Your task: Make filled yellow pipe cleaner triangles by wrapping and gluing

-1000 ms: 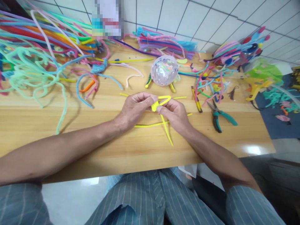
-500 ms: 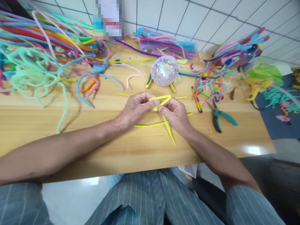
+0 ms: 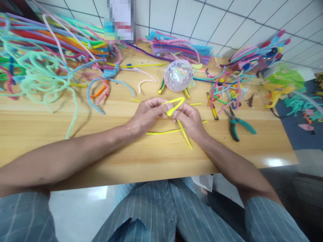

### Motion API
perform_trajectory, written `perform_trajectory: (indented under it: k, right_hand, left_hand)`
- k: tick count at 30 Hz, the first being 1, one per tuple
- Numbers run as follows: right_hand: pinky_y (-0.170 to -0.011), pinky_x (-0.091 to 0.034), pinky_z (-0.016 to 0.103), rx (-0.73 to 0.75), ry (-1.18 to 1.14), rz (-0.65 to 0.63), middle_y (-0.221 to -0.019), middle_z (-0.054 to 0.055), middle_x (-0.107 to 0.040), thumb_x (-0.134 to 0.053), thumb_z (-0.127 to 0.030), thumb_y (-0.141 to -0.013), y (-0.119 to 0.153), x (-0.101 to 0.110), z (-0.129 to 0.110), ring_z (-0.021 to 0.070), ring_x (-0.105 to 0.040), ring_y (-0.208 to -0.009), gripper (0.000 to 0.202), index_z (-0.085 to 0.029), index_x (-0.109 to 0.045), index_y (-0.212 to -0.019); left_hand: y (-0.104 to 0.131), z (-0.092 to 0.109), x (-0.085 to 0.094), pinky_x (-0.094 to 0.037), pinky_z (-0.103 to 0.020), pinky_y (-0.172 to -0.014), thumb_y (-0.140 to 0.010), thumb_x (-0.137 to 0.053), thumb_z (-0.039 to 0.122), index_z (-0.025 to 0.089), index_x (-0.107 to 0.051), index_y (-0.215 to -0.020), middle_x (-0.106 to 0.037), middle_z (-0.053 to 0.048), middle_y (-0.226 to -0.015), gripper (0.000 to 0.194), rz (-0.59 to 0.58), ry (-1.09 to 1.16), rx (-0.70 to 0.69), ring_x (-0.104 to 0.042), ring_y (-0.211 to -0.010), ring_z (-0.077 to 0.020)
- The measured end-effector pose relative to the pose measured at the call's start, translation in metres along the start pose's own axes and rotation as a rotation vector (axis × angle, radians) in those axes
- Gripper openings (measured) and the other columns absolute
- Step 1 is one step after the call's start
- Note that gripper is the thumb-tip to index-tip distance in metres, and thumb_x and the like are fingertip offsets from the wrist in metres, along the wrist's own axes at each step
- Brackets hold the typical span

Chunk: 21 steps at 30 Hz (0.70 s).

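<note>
Over the middle of the table, my left hand (image 3: pixel 150 112) and my right hand (image 3: pixel 190 121) both pinch a bent yellow pipe cleaner (image 3: pixel 178 102). It makes a pointed loop between the hands, and its loose end slants down past my right thumb. The left thumb presses near a small yellow knot or fold at the bottom of the loop. Parts of the fingers behind the loop are hidden. Beneath my hands, a straight yellow pipe cleaner (image 3: pixel 163 132) lies on the wood, and the ends of another stick out behind them.
Beyond my hands stands a clear, speckled round container (image 3: pixel 178 76). To the right lie teal-handled pliers (image 3: pixel 234 126), a yellow utility knife (image 3: pixel 212 106) and a yellow glue gun (image 3: pixel 275 94). Pale green pipe cleaners (image 3: pixel 45 79) are tangled at left; bundles (image 3: pixel 179 48) line the wall.
Both hands still grip the yellow pipe cleaner; its loop has tilted and opened a little, and its loose end has swung slightly right. The camera view has shifted slightly.
</note>
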State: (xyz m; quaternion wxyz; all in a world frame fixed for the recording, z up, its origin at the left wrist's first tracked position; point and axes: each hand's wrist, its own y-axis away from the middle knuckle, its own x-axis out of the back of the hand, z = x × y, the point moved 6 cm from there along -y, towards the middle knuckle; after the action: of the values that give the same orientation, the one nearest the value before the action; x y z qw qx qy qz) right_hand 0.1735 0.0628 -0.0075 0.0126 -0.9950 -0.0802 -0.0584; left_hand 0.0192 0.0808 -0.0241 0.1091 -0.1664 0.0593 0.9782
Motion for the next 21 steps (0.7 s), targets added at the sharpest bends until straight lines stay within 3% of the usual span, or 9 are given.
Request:
perform_trajectory:
  k: [13, 17, 19, 21]
  right_hand:
    - [-0.059, -0.038, 0.027, 0.020, 0.059, 0.037, -0.061, -0.006, -0.054, -0.070, -0.032, -0.077, 0.001, 0.004, -0.003, 0.0104, -0.045, -0.059, 0.019, -0.022, -0.055, -0.069]
    - [-0.061, -0.041, 0.027, 0.001, 0.090, 0.006, -0.065, -0.005, -0.056, -0.067, -0.035, -0.086, 0.001, 0.006, 0.002, 0.0117, -0.049, -0.062, 0.020, -0.022, -0.058, -0.074]
    - [-0.066, -0.046, 0.029, 0.110, 0.162, 0.094, -0.074, -0.003, -0.061, -0.065, -0.034, -0.090, -0.001, 0.017, -0.001, 0.0136, -0.055, -0.069, 0.014, -0.023, -0.061, -0.084]
    - [-0.076, -0.052, 0.033, 0.345, 0.321, 0.207, -0.093, 0.001, -0.068, -0.068, -0.029, -0.089, 0.000, 0.028, -0.013, 0.0183, -0.063, -0.087, 0.010, -0.024, -0.064, -0.097]
  left_hand:
    - [0.000, 0.002, -0.006, -0.046, -0.023, -0.061, -0.072, -0.093, 0.049, 0.017, -0.074, -0.073, -0.067, 0.001, -0.068, 0.037, -0.058, 0.004, 0.006, -0.056, -0.061, -0.0098]
    - [-0.001, 0.002, -0.004, -0.047, -0.022, -0.063, -0.072, -0.092, 0.046, 0.015, -0.077, -0.075, -0.069, 0.000, -0.068, 0.034, -0.057, -0.005, 0.045, -0.057, -0.061, -0.0094]
    - [-0.002, 0.000, -0.003, -0.047, -0.021, -0.061, -0.071, -0.093, 0.042, 0.015, -0.077, -0.073, -0.069, 0.000, -0.067, 0.031, -0.037, 0.031, 0.090, -0.056, -0.060, -0.0087]
    - [-0.002, -0.001, -0.003, -0.045, -0.020, -0.058, -0.068, -0.094, 0.037, 0.015, -0.076, -0.070, -0.068, 0.000, -0.063, 0.029, -0.011, 0.081, 0.146, -0.056, -0.057, -0.0082]
